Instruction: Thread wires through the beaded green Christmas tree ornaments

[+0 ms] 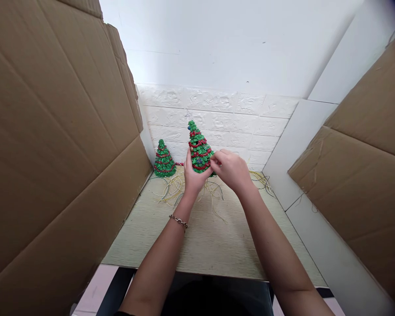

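A small green Christmas tree [199, 147] with red garland rings stands at the far middle of the pale wooden table [210, 241]. My left hand [193, 175] is wrapped round its lower left side; a chain bracelet is on that wrist. My right hand [232, 169] is closed in a pinch at the tree's lower right edge, on the red garland as far as I can tell. A second, smaller green tree [164, 160] with red rings stands to the left, untouched.
Loose yellowish and dark wires [177, 188] lie tangled on the table round both trees, with more wires [261, 179] at the right. Tall cardboard sheets [52, 153] wall in the left and the right [365, 175]. A white brick-pattern wall [217, 114] closes the back.
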The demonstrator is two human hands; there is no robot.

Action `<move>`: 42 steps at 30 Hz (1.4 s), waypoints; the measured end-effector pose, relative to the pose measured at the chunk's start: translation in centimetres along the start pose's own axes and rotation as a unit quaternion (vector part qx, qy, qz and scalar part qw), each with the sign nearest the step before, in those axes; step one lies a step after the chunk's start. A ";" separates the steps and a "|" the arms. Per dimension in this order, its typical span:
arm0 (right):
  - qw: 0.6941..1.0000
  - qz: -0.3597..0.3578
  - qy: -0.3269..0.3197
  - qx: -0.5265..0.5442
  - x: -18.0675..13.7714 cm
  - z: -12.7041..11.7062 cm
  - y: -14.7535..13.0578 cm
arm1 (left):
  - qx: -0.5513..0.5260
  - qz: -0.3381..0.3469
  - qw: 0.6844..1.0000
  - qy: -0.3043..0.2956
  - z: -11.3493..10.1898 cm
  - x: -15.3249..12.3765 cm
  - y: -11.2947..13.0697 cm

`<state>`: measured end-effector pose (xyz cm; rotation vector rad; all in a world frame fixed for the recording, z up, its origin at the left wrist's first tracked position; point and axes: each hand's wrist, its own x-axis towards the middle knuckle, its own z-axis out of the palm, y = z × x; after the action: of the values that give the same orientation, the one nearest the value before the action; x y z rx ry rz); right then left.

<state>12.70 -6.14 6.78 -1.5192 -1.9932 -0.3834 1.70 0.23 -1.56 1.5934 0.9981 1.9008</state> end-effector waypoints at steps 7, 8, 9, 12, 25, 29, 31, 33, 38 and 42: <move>0.997 -0.015 -0.017 0.080 0.1 0.0 0.1 | -0.004 -0.003 1.000 0.008 0.0 0.0 0.0; 0.995 -0.014 -0.018 0.092 0.1 0.0 0.2 | -0.005 -0.002 1.000 0.008 0.0 0.0 0.0; 0.994 -0.012 -0.019 0.105 0.1 0.0 0.2 | -0.007 -0.001 1.000 0.009 0.1 0.0 0.0; 0.991 0.001 -0.015 0.133 0.3 0.0 0.3 | -0.006 0.003 1.000 0.006 0.0 0.0 0.0; 0.975 0.046 0.021 0.215 0.7 1.0 1.0 | 0.019 -0.002 1.000 0.010 0.0 -0.2 0.5; 0.959 0.073 0.028 0.274 0.8 1.4 1.1 | 0.023 0.005 1.000 0.005 0.0 -0.2 0.5; 0.950 0.092 0.031 0.295 0.9 1.5 1.1 | 0.028 0.007 1.000 0.007 0.0 -0.3 0.6; 0.942 0.113 0.029 0.316 1.0 1.6 1.0 | 0.032 0.007 0.999 0.010 0.0 -0.3 0.6; 0.903 0.167 -0.003 0.397 1.1 2.0 1.2 | 0.045 0.002 0.999 0.012 0.0 -0.4 0.6; 0.864 0.193 -0.021 0.465 1.2 2.2 1.2 | 0.051 0.001 0.999 0.012 0.0 -0.4 0.6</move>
<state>13.05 -3.60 5.71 -1.1984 -1.4560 0.6993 1.82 -0.49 -1.37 1.6318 1.1194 1.9029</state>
